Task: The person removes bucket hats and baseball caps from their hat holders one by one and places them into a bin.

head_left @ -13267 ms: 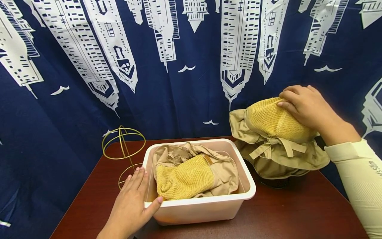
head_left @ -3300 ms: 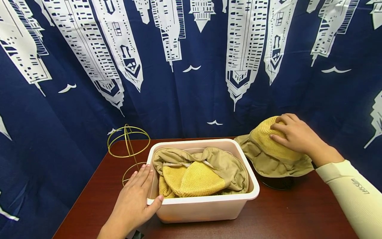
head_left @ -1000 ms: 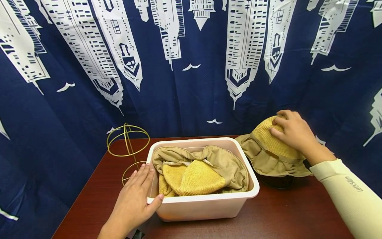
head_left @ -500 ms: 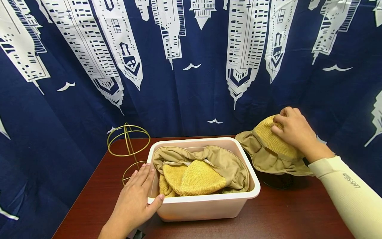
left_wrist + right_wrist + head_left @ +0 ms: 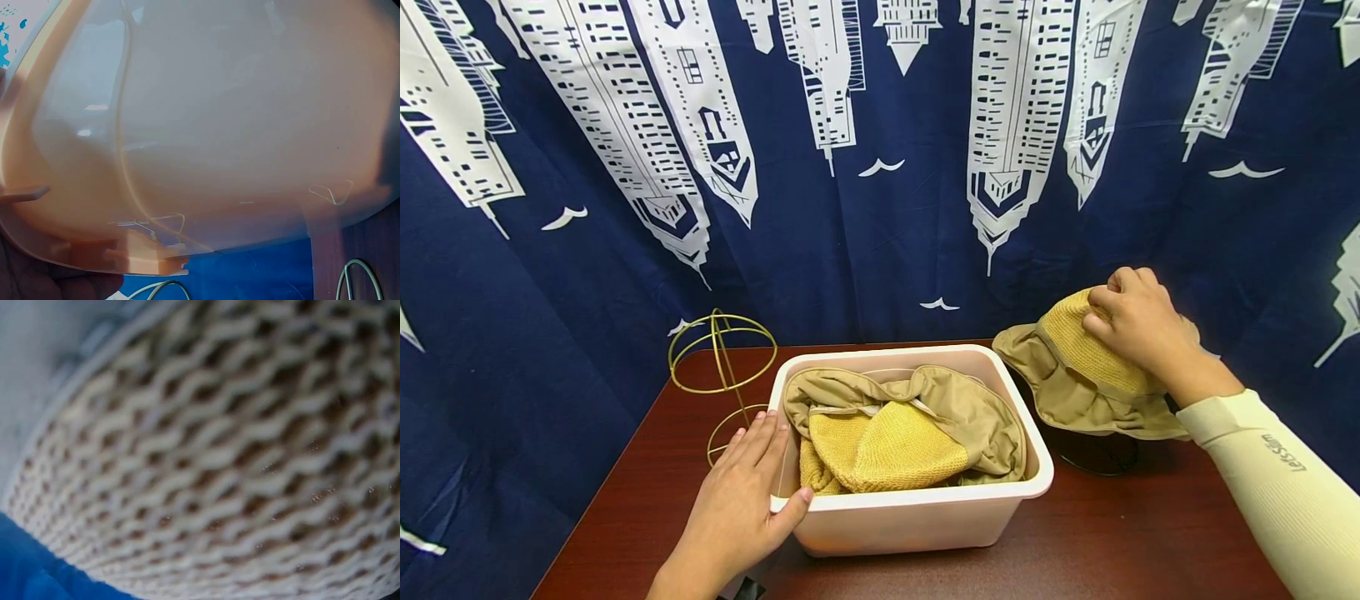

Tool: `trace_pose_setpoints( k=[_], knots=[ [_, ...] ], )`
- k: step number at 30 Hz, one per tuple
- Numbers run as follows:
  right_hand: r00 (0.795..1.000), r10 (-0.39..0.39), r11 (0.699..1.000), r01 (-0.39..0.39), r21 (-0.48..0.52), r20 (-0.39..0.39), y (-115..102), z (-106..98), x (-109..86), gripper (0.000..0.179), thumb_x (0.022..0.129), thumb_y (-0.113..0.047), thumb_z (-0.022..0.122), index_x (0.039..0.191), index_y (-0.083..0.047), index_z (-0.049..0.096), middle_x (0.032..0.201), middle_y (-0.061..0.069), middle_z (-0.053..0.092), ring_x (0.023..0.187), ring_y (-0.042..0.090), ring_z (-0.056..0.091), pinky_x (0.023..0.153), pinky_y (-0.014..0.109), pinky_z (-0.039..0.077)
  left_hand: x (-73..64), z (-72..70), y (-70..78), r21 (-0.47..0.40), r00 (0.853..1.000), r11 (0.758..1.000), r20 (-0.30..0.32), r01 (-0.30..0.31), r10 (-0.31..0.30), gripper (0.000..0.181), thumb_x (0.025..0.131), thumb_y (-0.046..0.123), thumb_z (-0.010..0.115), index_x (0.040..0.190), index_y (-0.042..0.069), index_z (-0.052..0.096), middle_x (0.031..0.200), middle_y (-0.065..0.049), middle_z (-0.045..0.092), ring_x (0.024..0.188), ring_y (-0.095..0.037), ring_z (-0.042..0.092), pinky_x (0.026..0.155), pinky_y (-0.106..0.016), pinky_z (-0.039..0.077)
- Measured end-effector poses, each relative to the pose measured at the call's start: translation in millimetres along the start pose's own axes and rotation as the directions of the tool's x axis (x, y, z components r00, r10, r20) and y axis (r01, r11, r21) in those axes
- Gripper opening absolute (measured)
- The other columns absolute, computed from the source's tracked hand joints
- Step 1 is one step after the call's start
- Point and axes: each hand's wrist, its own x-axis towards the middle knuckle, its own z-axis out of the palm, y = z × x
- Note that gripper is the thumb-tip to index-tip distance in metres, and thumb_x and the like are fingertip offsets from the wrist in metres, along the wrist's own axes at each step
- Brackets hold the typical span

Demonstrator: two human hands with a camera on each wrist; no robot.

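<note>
At the right of the head view, my right hand (image 5: pixel 1138 321) pinches the yellow knitted crown of a sun hat (image 5: pixel 1078 337) with a wide khaki brim. The knit of that hat (image 5: pixel 212 462) fills the right wrist view, blurred. My left hand (image 5: pixel 737 492) rests on the near left corner of a white plastic bin (image 5: pixel 917 525), fingers laid straight along the rim and thumb over the front edge. Inside the bin lies a folded sun hat (image 5: pixel 910 450), yellow crown and khaki brim; more yellow knit shows beneath it. The bin's wall (image 5: pixel 237 125) fills the left wrist view.
A gold wire hat stand (image 5: pixel 722 354) stands on the dark red table (image 5: pixel 647 475) left of the bin. A round black base (image 5: pixel 1101 458) shows under the right-hand hat. Behind the table hangs a navy curtain (image 5: pixel 887 250) printed with white buildings.
Over the last second, my right fingers curl in and gather the crown, and the hat rises slightly. Since the oldest frame, a different folded hat lies uppermost in the bin. The left hand stays put.
</note>
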Motion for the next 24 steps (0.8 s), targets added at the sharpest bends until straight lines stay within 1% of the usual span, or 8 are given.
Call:
trace_pose_setpoints(
  k=[4,9,13,17,19,21,24],
  knots=[
    [0.999,-0.033,0.999,0.033,-0.013,-0.033,0,0,0.8,0.011,0.079,-0.013,0.068,0.073,-0.012,0.058,0.082,0.01,0.041,0.081,0.038,0.04,0.063,0.05,0.031,-0.3,-0.3,0.4,0.002,1.0,1.0,0.004,0.001,-0.001,0.077,0.085,0.05,0.066,0.137,-0.006,0.055,0.147,-0.021,0.048,0.138,-0.034,0.042,0.111,-0.053,0.034],
    [0.993,-0.09,0.996,0.087,-0.032,-0.074,-3,-4,3.5,0.016,0.079,-0.014,0.067,0.071,-0.013,0.053,0.081,0.009,0.039,0.081,0.038,0.039,0.061,0.048,0.029,-0.6,-0.3,1.1,0.0,1.0,1.0,0.003,0.002,-0.002,0.077,0.086,0.051,0.064,0.136,-0.006,0.056,0.147,-0.021,0.048,0.138,-0.034,0.042,0.111,-0.052,0.034],
    [0.989,-0.105,0.994,0.103,-0.031,-0.104,-8,-11,3.8,0.016,0.078,-0.014,0.067,0.071,-0.013,0.052,0.08,0.009,0.039,0.079,0.038,0.039,0.059,0.047,0.027,0.2,0.0,0.9,-0.003,1.0,1.0,-0.002,-0.003,0.003,0.077,0.086,0.05,0.065,0.136,-0.007,0.056,0.146,-0.022,0.048,0.139,-0.034,0.042,0.111,-0.053,0.034],
    [0.984,-0.111,0.994,0.109,-0.024,-0.141,-12,-21,3.0,0.012,0.078,-0.015,0.065,0.072,-0.013,0.054,0.081,0.009,0.04,0.079,0.039,0.039,0.059,0.048,0.027,0.7,-0.3,0.9,-0.005,1.0,1.0,0.003,-0.005,0.005,0.077,0.086,0.051,0.065,0.136,-0.006,0.056,0.146,-0.022,0.048,0.139,-0.034,0.041,0.111,-0.052,0.033],
    [0.977,-0.125,0.992,0.122,-0.025,-0.174,-13,-26,4.7,0.01,0.08,-0.017,0.062,0.074,-0.012,0.055,0.081,0.01,0.04,0.079,0.04,0.039,0.058,0.048,0.027,1.4,-0.5,0.5,-0.002,1.0,1.0,0.007,-0.004,0.004,0.077,0.086,0.051,0.064,0.137,-0.006,0.056,0.146,-0.021,0.048,0.139,-0.034,0.041,0.111,-0.053,0.034],
    [0.965,-0.149,0.989,0.146,-0.031,-0.213,-16,-32,8.1,0.012,0.081,-0.02,0.059,0.075,-0.011,0.056,0.081,0.012,0.04,0.078,0.041,0.039,0.058,0.049,0.027,1.7,-0.6,0.3,-0.001,1.0,1.0,0.009,-0.005,0.005,0.076,0.086,0.051,0.064,0.137,-0.006,0.055,0.146,-0.022,0.048,0.138,-0.034,0.042,0.111,-0.053,0.034],
    [0.943,-0.192,0.981,0.188,-0.042,-0.273,-22,-41,15.9,0.018,0.084,-0.025,0.053,0.075,-0.01,0.056,0.082,0.014,0.041,0.077,0.043,0.038,0.057,0.049,0.026,1.5,-0.7,-0.1,0.002,1.0,1.0,0.015,0.0,0.0,0.077,0.087,0.051,0.064,0.137,-0.007,0.055,0.147,-0.022,0.048,0.139,-0.034,0.042,0.111,-0.053,0.034]
  ],
)
